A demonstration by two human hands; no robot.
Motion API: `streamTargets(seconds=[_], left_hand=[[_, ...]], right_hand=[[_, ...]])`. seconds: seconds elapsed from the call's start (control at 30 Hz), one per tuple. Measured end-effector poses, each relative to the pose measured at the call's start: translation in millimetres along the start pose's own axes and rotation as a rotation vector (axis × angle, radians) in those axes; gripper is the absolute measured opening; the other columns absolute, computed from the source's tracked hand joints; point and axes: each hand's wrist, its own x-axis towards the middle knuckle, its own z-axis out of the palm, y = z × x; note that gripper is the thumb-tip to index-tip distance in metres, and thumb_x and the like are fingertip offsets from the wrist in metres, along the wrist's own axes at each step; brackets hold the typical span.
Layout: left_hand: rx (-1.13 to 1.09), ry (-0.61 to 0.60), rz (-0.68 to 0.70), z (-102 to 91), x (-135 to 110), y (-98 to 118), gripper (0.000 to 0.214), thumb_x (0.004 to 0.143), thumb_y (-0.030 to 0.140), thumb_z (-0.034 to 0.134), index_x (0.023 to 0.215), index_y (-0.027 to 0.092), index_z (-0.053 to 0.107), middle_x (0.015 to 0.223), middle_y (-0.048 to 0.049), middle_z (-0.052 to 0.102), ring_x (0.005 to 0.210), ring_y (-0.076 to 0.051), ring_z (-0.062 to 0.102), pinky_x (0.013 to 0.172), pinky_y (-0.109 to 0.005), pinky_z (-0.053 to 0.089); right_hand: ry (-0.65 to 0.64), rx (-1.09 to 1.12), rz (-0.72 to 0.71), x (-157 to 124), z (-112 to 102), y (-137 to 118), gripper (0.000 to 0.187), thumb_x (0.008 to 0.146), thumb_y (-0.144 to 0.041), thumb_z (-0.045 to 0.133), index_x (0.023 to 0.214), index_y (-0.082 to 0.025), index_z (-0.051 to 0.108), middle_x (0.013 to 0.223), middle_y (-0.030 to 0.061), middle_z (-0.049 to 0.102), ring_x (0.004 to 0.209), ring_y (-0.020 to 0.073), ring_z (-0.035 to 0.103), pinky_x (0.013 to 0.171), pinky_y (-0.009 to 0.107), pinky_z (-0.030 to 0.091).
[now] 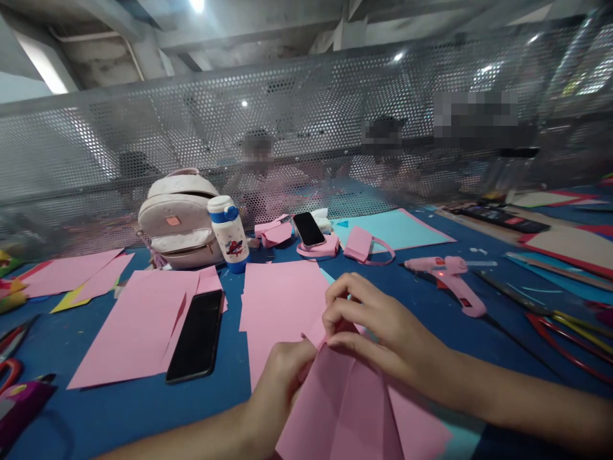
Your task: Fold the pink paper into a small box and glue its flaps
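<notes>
Both hands meet on a folded sheet of pink paper (345, 409) at the lower middle, its creased panels hanging toward me. My left hand (287, 367) grips its left edge near the top, the fingertips partly hidden behind the paper. From the right, my right hand (378, 319) pinches the top corner between thumb and curled fingers. Flat pink sheets (282, 294) lie just beyond and under the hands. Farther back are small folded pink paper bags, one with a looped handle (383, 252).
A pink glue gun (450, 275) lies to the right, near scissors (569, 332). On the left are a black phone (196, 335) and more pink sheets (129, 326). A white backpack (179, 220) and bottle (230, 236) stand before a perforated metal screen (306, 115).
</notes>
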Motion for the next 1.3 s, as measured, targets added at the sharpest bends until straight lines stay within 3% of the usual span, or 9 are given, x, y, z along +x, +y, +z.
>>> streamTargets(seconds=[0.3,0.53,0.67,0.77,0.87,0.97,1.3], left_hand=[[0.174,-0.027,0.076,-5.2,1,1,0.028,0.092,0.022,0.051,0.068,0.017,0.040,0.068,0.0033,0.036,0.063,-0.009,0.034,0.057,-0.019,0.029],[0.177,-0.035,0.088,-9.7,2,0,0.043,0.099,0.042,0.048,0.065,0.017,0.042,0.064,0.0026,0.041,0.059,-0.009,0.036,0.056,-0.020,0.031],[0.240,0.013,0.050,-11.2,1,7,0.057,0.102,0.057,0.031,0.060,0.018,0.036,0.056,0.0039,0.033,0.053,-0.009,0.031,0.053,-0.023,0.027],[0.241,0.031,0.045,-10.5,2,12,0.064,0.098,0.066,0.030,0.060,0.018,0.045,0.056,0.0027,0.037,0.055,-0.011,0.036,0.055,-0.024,0.030],[0.239,0.014,-0.005,-9.6,6,14,0.053,0.097,0.055,0.043,0.063,0.016,0.051,0.057,0.0025,0.040,0.057,-0.012,0.040,0.057,-0.024,0.033],[0.221,-0.033,-0.070,-11.7,9,14,0.044,0.098,0.041,0.044,0.061,0.017,0.042,0.057,0.0040,0.034,0.057,-0.009,0.035,0.056,-0.022,0.031],[0.153,-0.080,-0.088,-25.4,14,15,0.044,0.101,0.041,0.040,0.063,0.018,0.038,0.061,0.0050,0.029,0.057,-0.009,0.027,0.054,-0.021,0.025]], right_hand=[[0.054,0.184,0.036,-1,3,10,0.011,0.092,-0.024,0.070,0.092,-0.022,0.059,0.094,-0.0002,0.059,0.085,0.0139,0.054,0.076,0.025,0.044],[0.120,0.342,0.047,-1,2,12,0.012,0.084,-0.022,0.079,0.082,-0.020,0.067,0.090,-0.0007,0.059,0.080,0.0107,0.057,0.071,0.022,0.046],[0.116,0.360,0.064,0,2,12,0.013,0.082,-0.021,0.080,0.079,-0.019,0.067,0.087,-0.0008,0.058,0.077,0.0104,0.056,0.068,0.022,0.046],[0.118,0.355,0.069,0,2,12,0.014,0.082,-0.022,0.080,0.079,-0.019,0.067,0.087,-0.0008,0.058,0.077,0.0103,0.056,0.068,0.022,0.046],[0.118,0.340,0.074,0,2,13,0.014,0.083,-0.024,0.080,0.079,-0.019,0.067,0.087,-0.0006,0.058,0.076,0.0104,0.056,0.068,0.022,0.046],[0.107,0.294,0.060,1,-1,15,0.014,0.086,-0.027,0.077,0.080,-0.019,0.068,0.088,0.0004,0.059,0.076,0.0113,0.056,0.068,0.023,0.046],[0.044,0.183,0.023,6,-16,30,0.017,0.087,-0.035,0.076,0.097,-0.022,0.073,0.102,0.0044,0.063,0.093,0.0170,0.061,0.080,0.029,0.048]])
